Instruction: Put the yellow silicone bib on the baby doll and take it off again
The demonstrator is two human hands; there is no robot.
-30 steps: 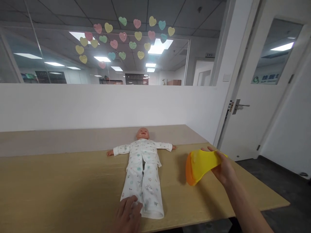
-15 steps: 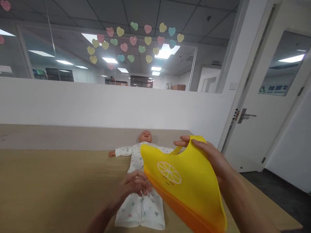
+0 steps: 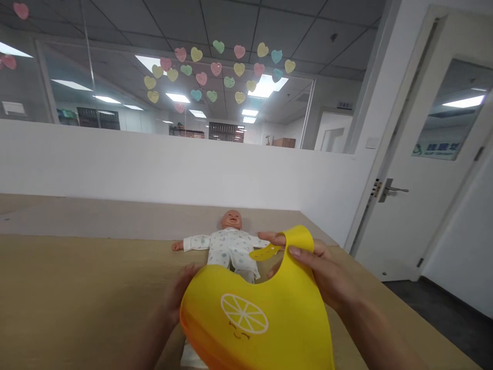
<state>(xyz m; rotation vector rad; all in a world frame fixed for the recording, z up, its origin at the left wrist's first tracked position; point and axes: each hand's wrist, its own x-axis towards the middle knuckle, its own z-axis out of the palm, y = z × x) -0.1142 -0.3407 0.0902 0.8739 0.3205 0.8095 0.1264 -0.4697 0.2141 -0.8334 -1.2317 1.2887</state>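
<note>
While the right hand [image 3: 330, 275] pinches the yellow bib [image 3: 287, 321] by its neck band [image 3: 301, 239] — left hand [image 3: 177, 294] at one edge, grip unclear — step looks like positioning, next needing both sides steadied.

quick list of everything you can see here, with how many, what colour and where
Bib: one, yellow and orange, foreground
Doll: one, pinkish, lying on the table
Doll's outfit: one, white patterned, on the doll
Table: one, tan, below
Heart notes: over twenty, pink, yellow, green, blue, on the glass
Wall: one, white, behind the table
Ceiling lights: several, white, beyond the glass
Door: one, white, far right
Floor: one, dark grey, lower right
Left hand: one, bare, at the bib's left edge
Right hand: one, bare, holding the bib's neckband
</note>
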